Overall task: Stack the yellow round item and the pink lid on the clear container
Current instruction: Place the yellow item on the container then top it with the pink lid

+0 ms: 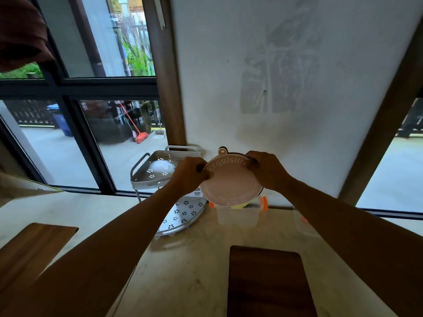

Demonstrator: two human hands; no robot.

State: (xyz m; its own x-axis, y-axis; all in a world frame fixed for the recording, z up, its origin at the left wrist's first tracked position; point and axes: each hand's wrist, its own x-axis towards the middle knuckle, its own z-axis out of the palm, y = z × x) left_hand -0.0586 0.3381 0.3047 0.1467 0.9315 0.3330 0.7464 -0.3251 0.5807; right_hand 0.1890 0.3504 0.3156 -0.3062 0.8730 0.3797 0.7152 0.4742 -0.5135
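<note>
A round pink lid (231,181) with raised lettering and a small tab at its top is held tilted toward me above the counter. My left hand (188,173) grips its left edge and my right hand (266,169) grips its right edge. Just under the lid's lower rim a sliver of the yellow round item (239,205) shows, resting on the clear container (238,217) with orange clips, which stands on the marble counter by the wall. Most of the yellow item is hidden behind the lid.
A white two-tier corner rack (160,170) with flower cut-outs stands to the left of the container. A dark wooden board (267,282) lies on the counter near me, another wooden board (29,250) at the left. A second clear container (302,223) sits partly behind my right forearm.
</note>
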